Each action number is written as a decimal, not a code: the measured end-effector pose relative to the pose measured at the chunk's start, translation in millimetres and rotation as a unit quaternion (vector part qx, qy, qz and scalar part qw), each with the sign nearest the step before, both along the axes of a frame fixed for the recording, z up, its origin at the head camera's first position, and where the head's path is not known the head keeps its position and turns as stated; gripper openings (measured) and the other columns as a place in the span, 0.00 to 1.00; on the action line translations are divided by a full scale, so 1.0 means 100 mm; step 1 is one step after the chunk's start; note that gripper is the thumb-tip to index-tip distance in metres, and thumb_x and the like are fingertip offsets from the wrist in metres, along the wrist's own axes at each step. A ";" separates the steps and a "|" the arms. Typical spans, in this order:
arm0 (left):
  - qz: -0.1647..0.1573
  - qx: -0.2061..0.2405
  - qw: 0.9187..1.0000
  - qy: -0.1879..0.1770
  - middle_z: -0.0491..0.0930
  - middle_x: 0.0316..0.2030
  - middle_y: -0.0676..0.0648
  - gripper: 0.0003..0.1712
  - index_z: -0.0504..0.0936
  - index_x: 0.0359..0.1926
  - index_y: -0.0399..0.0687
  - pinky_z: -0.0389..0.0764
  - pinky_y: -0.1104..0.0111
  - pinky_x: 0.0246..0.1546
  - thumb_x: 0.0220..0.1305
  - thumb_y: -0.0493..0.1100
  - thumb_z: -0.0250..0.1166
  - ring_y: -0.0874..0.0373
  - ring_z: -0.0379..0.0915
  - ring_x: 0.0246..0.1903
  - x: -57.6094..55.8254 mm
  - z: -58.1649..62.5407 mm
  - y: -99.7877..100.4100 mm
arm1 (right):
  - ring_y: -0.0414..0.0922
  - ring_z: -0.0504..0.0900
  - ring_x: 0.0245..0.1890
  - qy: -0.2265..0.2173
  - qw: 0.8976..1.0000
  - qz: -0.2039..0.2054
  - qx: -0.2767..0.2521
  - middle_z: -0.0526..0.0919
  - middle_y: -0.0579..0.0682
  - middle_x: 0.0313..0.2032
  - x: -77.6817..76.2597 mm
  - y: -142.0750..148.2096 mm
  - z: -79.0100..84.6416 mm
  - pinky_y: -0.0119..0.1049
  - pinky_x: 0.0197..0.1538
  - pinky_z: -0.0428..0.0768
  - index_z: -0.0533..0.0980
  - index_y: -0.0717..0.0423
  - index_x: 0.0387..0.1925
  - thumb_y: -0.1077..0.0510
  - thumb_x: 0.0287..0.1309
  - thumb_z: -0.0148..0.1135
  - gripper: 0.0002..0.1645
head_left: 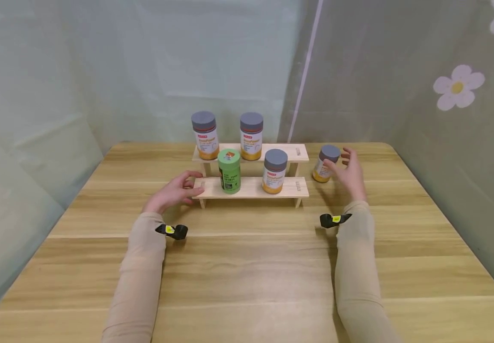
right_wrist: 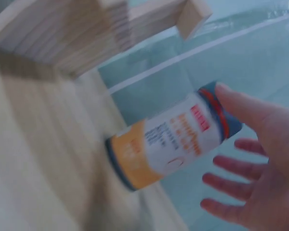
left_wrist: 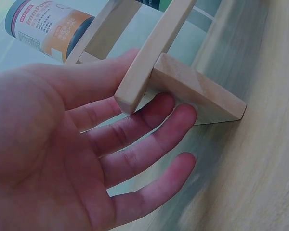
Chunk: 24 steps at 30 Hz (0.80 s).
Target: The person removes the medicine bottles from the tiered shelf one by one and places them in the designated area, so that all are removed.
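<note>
Both arms [head_left: 137,281] [head_left: 358,271] stretch forward over tabletop [head_left: 247,267]. Right hand [head_left: 350,176] open: thumb at lid of bottle [head_left: 321,169], 4 fingers spread, bent a bit, apart from bottle. Bottle just right of wooden rack [head_left: 251,187]. Left hand [head_left: 174,191] grips left end of rack's low step, thumb on top, fingers under. Rack carries green jar [head_left: 230,174], 3 grey-lid bottles [head_left: 274,178] [head_left: 251,136] [head_left: 206,137].
</note>
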<state>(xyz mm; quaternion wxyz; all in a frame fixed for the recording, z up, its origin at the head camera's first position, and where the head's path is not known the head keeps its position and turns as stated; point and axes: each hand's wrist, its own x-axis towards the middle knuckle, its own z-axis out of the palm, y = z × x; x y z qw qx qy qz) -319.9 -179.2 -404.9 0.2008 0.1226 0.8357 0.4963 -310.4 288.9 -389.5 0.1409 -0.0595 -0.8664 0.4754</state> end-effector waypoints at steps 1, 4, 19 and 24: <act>0.000 -0.001 1.000 0.001 0.73 0.51 0.34 0.36 0.55 0.71 0.43 0.80 0.62 0.47 0.70 0.48 0.59 0.55 0.76 0.43 0.00 0.00 0.00 | 0.66 0.62 0.68 -0.001 1.000 -0.004 0.000 0.62 0.69 0.68 0.01 -0.01 0.04 0.59 0.68 0.63 0.50 0.60 0.73 0.46 0.62 0.62 0.48; 0.000 -0.002 1.000 0.001 0.73 0.50 0.34 0.35 0.55 0.71 0.42 0.80 0.61 0.47 0.70 0.47 0.59 0.56 0.76 0.42 0.00 0.01 0.00 | 0.65 0.61 0.68 -0.006 1.000 -0.021 -0.001 0.61 0.68 0.69 0.05 -0.03 0.14 0.57 0.69 0.63 0.50 0.60 0.73 0.44 0.63 0.60 0.48; -0.008 -0.008 1.000 0.002 0.74 0.48 0.36 0.35 0.55 0.71 0.43 0.79 0.62 0.43 0.70 0.47 0.58 0.53 0.76 0.40 0.01 0.03 0.00 | 0.61 0.63 0.69 0.024 0.998 -0.039 0.037 0.63 0.63 0.69 0.16 -0.23 0.45 0.55 0.70 0.63 0.55 0.61 0.71 0.46 0.65 0.59 0.42; -0.005 -0.002 1.000 -0.006 0.73 0.50 0.34 0.35 0.54 0.71 0.43 0.80 0.61 0.44 0.70 0.46 0.58 0.51 0.77 0.41 0.03 0.03 0.01 | 0.58 0.64 0.68 0.049 0.997 -0.031 0.041 0.65 0.61 0.68 0.18 -0.33 0.53 0.54 0.70 0.63 0.59 0.60 0.69 0.48 0.65 0.60 0.38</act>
